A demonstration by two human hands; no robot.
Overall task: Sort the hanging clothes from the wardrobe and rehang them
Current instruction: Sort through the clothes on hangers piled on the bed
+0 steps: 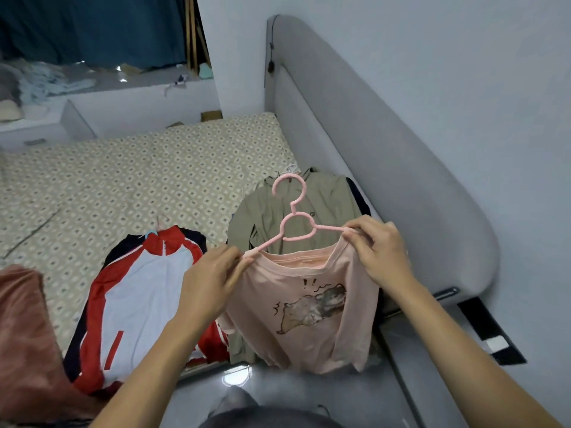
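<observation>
A pink T-shirt (309, 310) with a cat print hangs in the air from a pink plastic hanger (295, 223) above the bed's edge. My left hand (210, 279) pinches the shirt's left shoulder at the hanger's left arm end. My right hand (377, 245) pinches the right shoulder at the hanger's right arm end. Behind the shirt an olive jacket (327, 202) lies on the bed. A red, white and navy jacket (139, 298) lies on the bed to the left, with a light blue hanger (150, 233) at its collar.
The bed (123, 180) has a patterned sheet and a grey padded headboard (386, 149) on the right. A dusty-pink blanket (24, 335) lies at the lower left. A cluttered white ledge (129, 88) stands beyond the bed. Grey floor (278, 387) is below.
</observation>
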